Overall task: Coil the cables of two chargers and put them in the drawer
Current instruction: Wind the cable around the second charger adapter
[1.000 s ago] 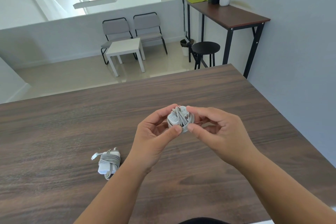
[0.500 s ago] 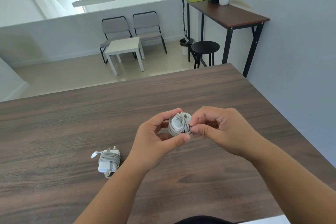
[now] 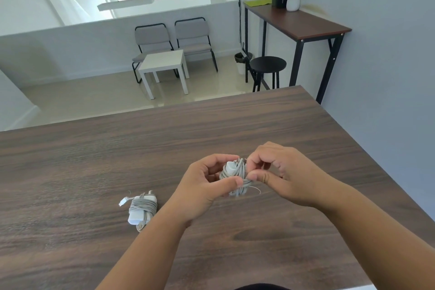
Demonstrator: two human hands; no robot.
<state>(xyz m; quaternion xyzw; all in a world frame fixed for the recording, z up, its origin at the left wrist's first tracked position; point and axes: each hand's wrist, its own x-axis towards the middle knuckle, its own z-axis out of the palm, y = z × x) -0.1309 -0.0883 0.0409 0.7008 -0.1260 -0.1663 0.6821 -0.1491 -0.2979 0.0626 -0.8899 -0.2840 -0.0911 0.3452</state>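
Bare wooden tabletop [image 3: 235, 125] spreads across the frame's middle and lower left; only a wrapped charger [image 3: 142, 210] lies there, lower left of centre, near the left forearm.

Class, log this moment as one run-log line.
left hand: holds second charger | right hand: pinches its cable | first charger: coiled, on table | drawer: unseen

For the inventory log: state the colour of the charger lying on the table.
White charger, wrapped in its grey cable; table is dark wood. Head view.
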